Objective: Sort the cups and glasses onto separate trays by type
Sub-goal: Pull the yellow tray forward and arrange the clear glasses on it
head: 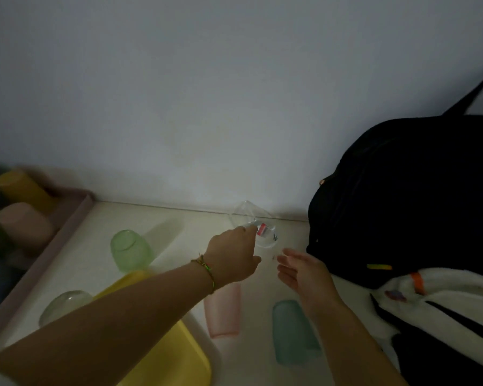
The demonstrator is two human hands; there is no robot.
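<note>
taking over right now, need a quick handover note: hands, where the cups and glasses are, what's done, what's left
Hands: the left hand pinches the clear glass at its rim; the right hand is open beside it and holds nothing.
Done: the yellow cup, pink cup and others are in the pink tray.
Left: the green glass, pink tumbler and teal tumbler are on the table. A pale glass sits beside the yellow tray.

Your pale surface (81,260), well loaded
You have a pink tray (67,227), yellow tray (173,358), green glass (130,250), pink cup (223,313), teal cup (293,332) and black bag (402,190) on it.
</note>
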